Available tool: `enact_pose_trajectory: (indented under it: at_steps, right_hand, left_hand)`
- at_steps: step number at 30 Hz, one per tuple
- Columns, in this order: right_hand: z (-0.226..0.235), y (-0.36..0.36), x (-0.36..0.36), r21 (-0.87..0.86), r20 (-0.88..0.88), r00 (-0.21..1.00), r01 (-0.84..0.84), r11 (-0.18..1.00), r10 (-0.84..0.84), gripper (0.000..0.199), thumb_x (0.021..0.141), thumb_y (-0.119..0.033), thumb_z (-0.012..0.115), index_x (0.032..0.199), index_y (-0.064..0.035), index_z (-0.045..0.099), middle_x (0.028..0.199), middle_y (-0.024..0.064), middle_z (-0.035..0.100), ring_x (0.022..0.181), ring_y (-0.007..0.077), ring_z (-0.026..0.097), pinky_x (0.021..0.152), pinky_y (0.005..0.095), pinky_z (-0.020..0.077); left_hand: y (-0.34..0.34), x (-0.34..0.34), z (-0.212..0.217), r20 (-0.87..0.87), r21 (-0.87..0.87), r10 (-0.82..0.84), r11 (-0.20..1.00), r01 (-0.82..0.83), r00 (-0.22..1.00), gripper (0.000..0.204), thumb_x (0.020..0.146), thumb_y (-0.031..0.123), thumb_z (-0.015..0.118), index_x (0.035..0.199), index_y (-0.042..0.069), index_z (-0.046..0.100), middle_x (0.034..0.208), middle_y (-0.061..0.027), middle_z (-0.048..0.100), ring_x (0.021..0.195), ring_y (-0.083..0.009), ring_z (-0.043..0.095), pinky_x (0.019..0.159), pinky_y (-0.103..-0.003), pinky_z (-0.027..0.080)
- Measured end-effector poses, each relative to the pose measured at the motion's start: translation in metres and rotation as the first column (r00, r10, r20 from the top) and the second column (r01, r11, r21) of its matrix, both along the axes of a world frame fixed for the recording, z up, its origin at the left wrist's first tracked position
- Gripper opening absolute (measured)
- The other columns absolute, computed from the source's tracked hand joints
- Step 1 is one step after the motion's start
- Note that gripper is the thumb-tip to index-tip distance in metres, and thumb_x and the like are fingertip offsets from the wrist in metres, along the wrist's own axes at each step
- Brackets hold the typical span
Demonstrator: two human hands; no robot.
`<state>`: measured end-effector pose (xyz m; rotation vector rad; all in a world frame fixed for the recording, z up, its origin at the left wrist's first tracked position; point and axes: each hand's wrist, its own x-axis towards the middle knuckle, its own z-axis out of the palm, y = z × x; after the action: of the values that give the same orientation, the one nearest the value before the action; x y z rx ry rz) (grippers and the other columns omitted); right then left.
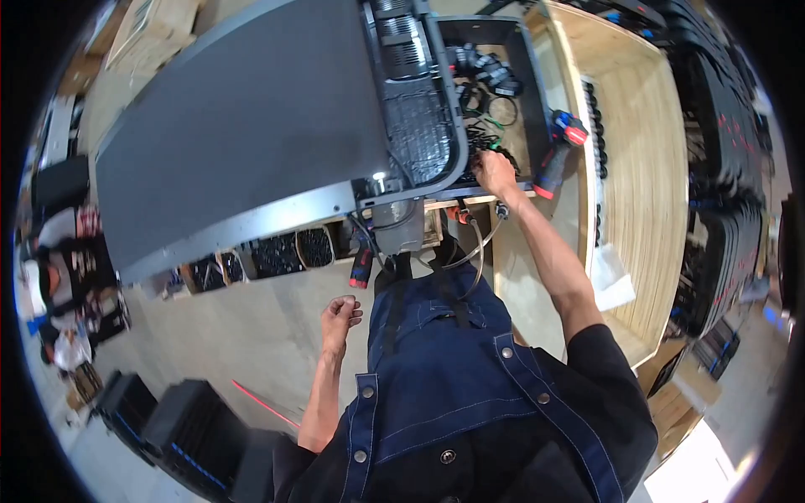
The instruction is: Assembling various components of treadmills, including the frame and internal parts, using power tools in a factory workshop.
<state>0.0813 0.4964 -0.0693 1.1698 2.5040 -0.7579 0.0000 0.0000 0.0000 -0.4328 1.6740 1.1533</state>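
Note:
My right hand (496, 173) reaches forward into a dark tray (537, 101) full of black cables and small parts, its fingers closed among the cables (485, 142); what exactly it grips is hidden. My left hand (340, 316) hangs by my side in a loose fist, holding nothing, over the floor. A large grey flat panel (243, 126) lies in front of me, with a black perforated assembly (419, 117) at its right end. A red and blue power drill (560, 147) lies just right of my right hand.
A wooden workbench (646, 168) extends to the right, with a white sheet (616, 281) near its edge. Bins of black parts (277, 253) sit under the panel. A red-handled tool (362, 268) hangs below it. Black crates (180, 427) stand on the floor at left. Another person (63, 277) is at far left.

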Motion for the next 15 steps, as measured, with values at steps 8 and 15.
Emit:
enact_pose_trajectory:
  at_steps: [8, 15]
  right_hand:
    - [-0.196, 0.023, -0.013, -0.282, 0.083, 0.908, -0.374, 0.884, 0.411, 0.042, 0.091, -0.041, 0.067, 0.121, -0.0129, 0.071, 0.115, 0.0127, 0.074, 0.106, 0.0335, 0.07, 0.094, 0.042, 0.054]
    - [-0.294, 0.101, 0.003, 0.055, -0.335, 0.621, -0.738, 0.673, 0.709, 0.039, 0.089, -0.026, 0.065, 0.123, -0.008, 0.066, 0.104, 0.0103, 0.07, 0.088, 0.0291, 0.065, 0.088, 0.0411, 0.0519]
  left_hand:
    - [-0.041, 0.19, 0.021, -0.013, -0.239, 0.572, 0.794, -0.558, 0.82, 0.036, 0.096, 0.034, 0.073, 0.116, 0.004, 0.067, 0.101, -0.0064, 0.071, 0.088, -0.0155, 0.068, 0.078, -0.029, 0.056]
    - [-0.007, 0.322, 0.0, 0.017, -0.225, 0.753, 0.644, -0.731, 0.658, 0.026, 0.095, 0.031, 0.073, 0.106, 0.008, 0.07, 0.092, 0.0002, 0.07, 0.071, -0.0068, 0.056, 0.066, -0.024, 0.048]
